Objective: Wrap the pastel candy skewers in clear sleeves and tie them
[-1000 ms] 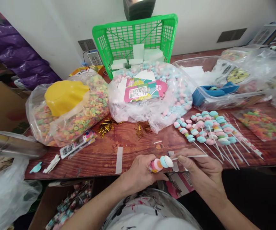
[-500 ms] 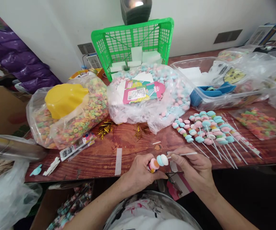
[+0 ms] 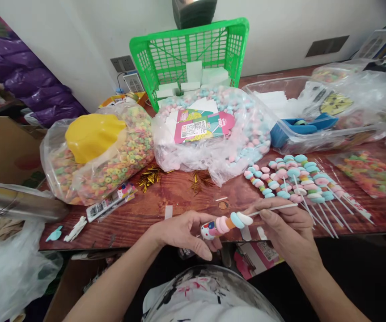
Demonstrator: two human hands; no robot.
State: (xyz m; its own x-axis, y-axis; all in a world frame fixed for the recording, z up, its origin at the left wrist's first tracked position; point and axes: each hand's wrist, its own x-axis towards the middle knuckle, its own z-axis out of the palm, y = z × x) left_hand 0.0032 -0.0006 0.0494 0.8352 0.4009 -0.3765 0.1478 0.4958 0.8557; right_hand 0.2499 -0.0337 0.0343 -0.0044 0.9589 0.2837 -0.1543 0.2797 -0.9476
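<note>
A candy skewer (image 3: 225,224) lies across the space between my hands at the table's front edge. Pink, orange, light blue and white sweets are threaded on its white stick, with a colourful printed piece at its left end. My right hand (image 3: 288,228) pinches the stick to the right of the white sweet. Around the printed end, my left hand (image 3: 188,235) has its thumb and fingers apart; some fingers pass behind the sweets. Several similar finished skewers (image 3: 300,179) lie in a heap beyond my right hand.
Behind are a bag of ring sweets (image 3: 112,174) with a yellow bowl (image 3: 95,136), a bag of pink and blue sweets (image 3: 246,129), a green basket (image 3: 189,42) and a clear tub (image 3: 263,89). A steel flask (image 3: 18,203) lies left.
The left hand has loosened, uncovering the printed end of the skewer. My right hand has shifted slightly right with the stick, and the view has moved a little.
</note>
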